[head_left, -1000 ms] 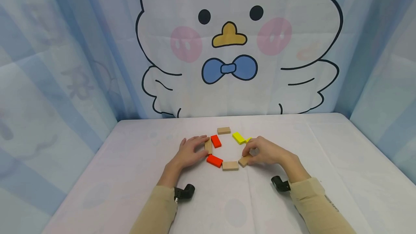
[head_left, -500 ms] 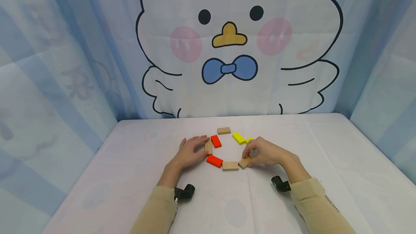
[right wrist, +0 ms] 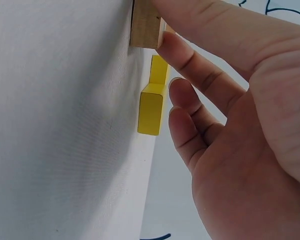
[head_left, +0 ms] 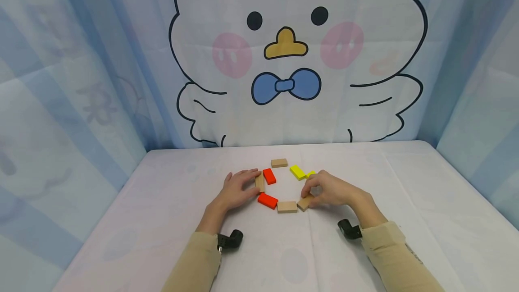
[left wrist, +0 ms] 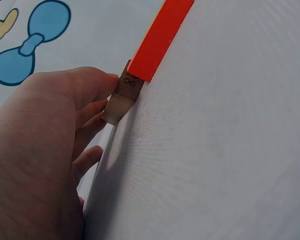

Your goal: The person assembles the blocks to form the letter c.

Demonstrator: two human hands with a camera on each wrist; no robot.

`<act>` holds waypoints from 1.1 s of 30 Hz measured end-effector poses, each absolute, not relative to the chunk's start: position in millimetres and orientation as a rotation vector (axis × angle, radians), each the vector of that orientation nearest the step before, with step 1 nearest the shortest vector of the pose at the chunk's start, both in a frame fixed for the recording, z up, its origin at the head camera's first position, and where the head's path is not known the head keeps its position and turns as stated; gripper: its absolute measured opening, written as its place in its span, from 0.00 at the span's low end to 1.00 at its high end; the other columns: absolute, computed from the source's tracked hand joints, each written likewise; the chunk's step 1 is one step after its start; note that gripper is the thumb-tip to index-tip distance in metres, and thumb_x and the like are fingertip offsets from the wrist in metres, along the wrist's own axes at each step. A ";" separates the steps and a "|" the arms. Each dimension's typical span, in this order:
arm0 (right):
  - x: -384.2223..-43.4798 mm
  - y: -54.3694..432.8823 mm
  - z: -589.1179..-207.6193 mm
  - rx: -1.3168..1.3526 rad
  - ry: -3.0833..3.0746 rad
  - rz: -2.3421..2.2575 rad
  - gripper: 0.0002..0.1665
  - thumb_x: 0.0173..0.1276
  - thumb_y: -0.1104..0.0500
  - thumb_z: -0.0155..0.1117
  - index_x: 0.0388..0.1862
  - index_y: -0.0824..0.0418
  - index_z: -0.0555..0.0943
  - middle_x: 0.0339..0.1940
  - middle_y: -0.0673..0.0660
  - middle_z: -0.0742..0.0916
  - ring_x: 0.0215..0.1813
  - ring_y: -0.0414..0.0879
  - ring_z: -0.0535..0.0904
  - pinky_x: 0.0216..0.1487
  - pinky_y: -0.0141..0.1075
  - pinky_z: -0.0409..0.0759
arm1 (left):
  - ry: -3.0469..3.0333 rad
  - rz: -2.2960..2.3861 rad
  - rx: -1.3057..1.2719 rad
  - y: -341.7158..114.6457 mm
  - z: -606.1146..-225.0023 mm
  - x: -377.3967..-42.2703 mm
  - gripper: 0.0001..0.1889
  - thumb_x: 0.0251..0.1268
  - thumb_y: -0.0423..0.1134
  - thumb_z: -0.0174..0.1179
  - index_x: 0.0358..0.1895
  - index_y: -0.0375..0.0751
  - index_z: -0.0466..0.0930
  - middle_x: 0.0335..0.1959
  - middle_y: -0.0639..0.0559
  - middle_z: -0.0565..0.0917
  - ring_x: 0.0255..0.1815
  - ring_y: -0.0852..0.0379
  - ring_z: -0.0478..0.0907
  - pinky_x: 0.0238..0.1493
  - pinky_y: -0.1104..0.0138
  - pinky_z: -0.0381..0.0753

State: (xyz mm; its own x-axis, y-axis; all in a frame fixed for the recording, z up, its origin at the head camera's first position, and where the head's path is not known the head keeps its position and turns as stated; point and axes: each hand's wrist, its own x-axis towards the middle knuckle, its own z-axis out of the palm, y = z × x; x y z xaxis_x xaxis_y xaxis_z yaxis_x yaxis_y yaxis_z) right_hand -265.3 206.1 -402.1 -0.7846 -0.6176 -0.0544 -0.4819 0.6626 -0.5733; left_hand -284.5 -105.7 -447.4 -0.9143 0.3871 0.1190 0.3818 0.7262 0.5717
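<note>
My left hand [head_left: 237, 190] has its thumb and fingertips around a plain wooden block [head_left: 260, 183] on the left side of a loose ring of blocks. In the left wrist view, dark markings show on that wooden block [left wrist: 125, 92], beside a red block [left wrist: 160, 40]. On the near right of the ring, my right hand [head_left: 334, 188] pinches another wooden block [head_left: 304, 203], partly covered by the fingers. Its corner lies close to a third wooden block [head_left: 287, 207] at the front. In the right wrist view, a yellow block [right wrist: 151, 110] stands near the fingers.
A red block [head_left: 267, 200] lies at the front left, another red block [head_left: 269, 176] just inside. At the back are a wooden block [head_left: 279, 163] and a yellow block [head_left: 298, 172]. A patterned curtain [head_left: 284, 116] hangs behind the white-covered table [head_left: 279, 256].
My right hand and the wooden block it pinches have shifted very slightly left. My left hand and the other blocks look unmoved.
</note>
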 end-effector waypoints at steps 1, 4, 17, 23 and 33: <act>-265.0 206.1 -401.8 -0.879 2.639 -0.799 0.13 0.58 0.63 0.78 0.39 0.48 0.88 0.40 0.40 0.84 0.54 0.49 0.71 0.62 0.54 0.69 | 2.912 0.957 0.649 -105.8 -447.4 -284.4 0.28 0.70 0.49 0.58 0.72 0.50 0.73 0.73 0.52 0.71 0.75 0.45 0.61 0.75 0.39 0.38; -264.8 206.4 -401.4 -0.881 2.646 -0.793 0.13 0.58 0.63 0.79 0.39 0.48 0.88 0.40 0.40 0.84 0.54 0.49 0.71 0.62 0.55 0.68 | 2.913 0.955 0.648 -105.8 -447.4 -284.4 0.28 0.70 0.49 0.58 0.72 0.50 0.73 0.73 0.52 0.71 0.75 0.45 0.61 0.75 0.39 0.38; -262.9 205.0 -399.8 -0.865 2.651 -0.788 0.13 0.58 0.63 0.79 0.39 0.48 0.88 0.42 0.40 0.84 0.55 0.51 0.69 0.62 0.55 0.67 | 2.911 0.952 0.638 -105.7 -446.5 -284.4 0.28 0.70 0.49 0.59 0.72 0.50 0.73 0.73 0.52 0.71 0.75 0.46 0.61 0.75 0.39 0.38; -262.9 205.1 -399.5 -0.840 2.656 -0.783 0.13 0.58 0.62 0.79 0.39 0.48 0.88 0.42 0.40 0.84 0.55 0.51 0.68 0.60 0.52 0.68 | 2.910 0.956 0.645 -105.7 -447.4 -285.1 0.28 0.70 0.49 0.59 0.72 0.49 0.73 0.73 0.52 0.71 0.75 0.46 0.61 0.75 0.39 0.38; -263.9 206.1 -400.9 -0.836 2.657 -0.796 0.14 0.57 0.62 0.79 0.41 0.48 0.88 0.45 0.41 0.85 0.56 0.51 0.68 0.60 0.52 0.69 | 2.910 0.955 0.647 -105.6 -448.4 -286.0 0.28 0.70 0.49 0.58 0.72 0.49 0.73 0.73 0.52 0.71 0.75 0.46 0.61 0.75 0.39 0.38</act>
State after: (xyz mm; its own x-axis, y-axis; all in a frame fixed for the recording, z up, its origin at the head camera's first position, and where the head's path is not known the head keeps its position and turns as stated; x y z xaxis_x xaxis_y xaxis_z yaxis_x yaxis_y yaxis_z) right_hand -263.9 206.1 -400.9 -0.8062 -0.5879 -0.0661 -0.4547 0.6872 -0.5666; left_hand -286.0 -105.6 -448.4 -0.9146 0.3874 0.1158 0.3808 0.7286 0.5693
